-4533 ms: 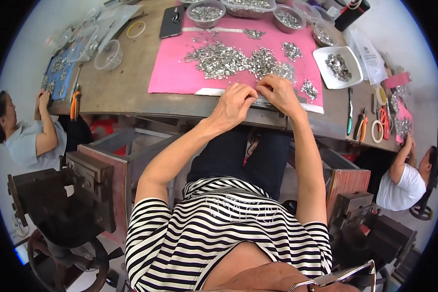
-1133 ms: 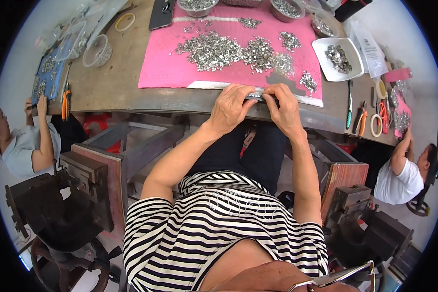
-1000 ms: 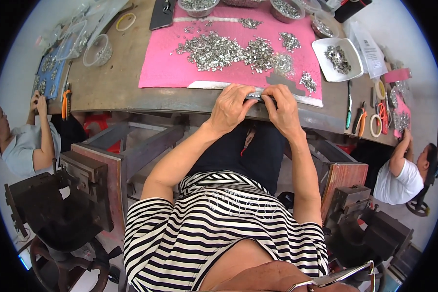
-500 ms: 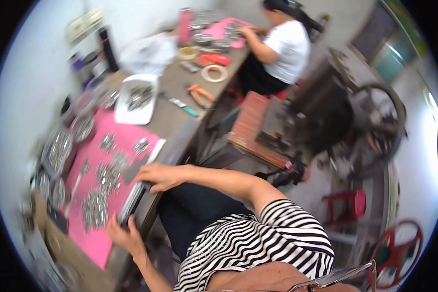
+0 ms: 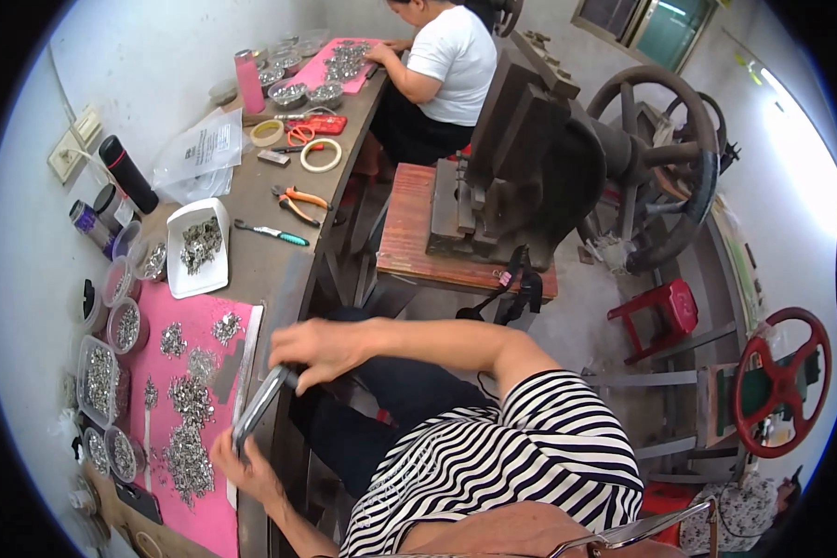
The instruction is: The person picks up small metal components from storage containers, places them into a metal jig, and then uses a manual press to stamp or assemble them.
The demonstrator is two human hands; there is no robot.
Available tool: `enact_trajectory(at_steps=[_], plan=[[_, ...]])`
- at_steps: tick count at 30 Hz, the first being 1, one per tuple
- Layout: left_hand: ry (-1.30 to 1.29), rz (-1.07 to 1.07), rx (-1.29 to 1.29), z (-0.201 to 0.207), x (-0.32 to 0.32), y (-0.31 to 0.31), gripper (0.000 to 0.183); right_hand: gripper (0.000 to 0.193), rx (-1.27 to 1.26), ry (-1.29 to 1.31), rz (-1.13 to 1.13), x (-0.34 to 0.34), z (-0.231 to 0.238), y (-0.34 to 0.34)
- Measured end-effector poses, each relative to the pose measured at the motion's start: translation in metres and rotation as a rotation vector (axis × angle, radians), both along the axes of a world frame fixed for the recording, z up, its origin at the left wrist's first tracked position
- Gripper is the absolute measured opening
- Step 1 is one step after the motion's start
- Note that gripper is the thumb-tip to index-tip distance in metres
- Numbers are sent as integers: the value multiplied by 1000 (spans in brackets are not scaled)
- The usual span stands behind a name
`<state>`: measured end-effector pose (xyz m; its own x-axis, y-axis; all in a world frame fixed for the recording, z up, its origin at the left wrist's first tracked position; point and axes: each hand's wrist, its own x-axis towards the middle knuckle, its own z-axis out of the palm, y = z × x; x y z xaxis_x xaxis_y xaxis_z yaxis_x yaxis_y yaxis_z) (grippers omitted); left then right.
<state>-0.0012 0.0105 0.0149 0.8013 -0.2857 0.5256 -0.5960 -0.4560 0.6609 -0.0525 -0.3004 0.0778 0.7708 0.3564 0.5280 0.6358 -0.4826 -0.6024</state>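
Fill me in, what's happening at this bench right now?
A person in a striped top holds a long, narrow metal strip between both hands at the table edge: the right hand grips its upper end, the left hand its lower end. Beside it lies a pink mat strewn with small metal parts, with bowls of the same along the wall. Farther down the table another person works at a second pink mat.

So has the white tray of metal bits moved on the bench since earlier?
No. The white tray sits just past the end of the pink mat, by the pliers, as before. Only the head camera has swung round.
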Motion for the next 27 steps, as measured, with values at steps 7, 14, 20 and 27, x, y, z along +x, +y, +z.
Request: enact_trajectory(at_steps=[7,14,20,27], plan=[[148,-633,-161,44,1,-227,30,47,67,159,-691,-149,23,-132],[596,-1047,-269,10,-21,-454,37,44,62,135,-1221,-226,5,-191],[647,-1123,-302,1,-48,-530,33,56,-54,116,-1457,-198,-22,-186],[501,-1153,-248,-12,-62,-540,38,38,-124,-106,-1368,-209,-10,-180]])
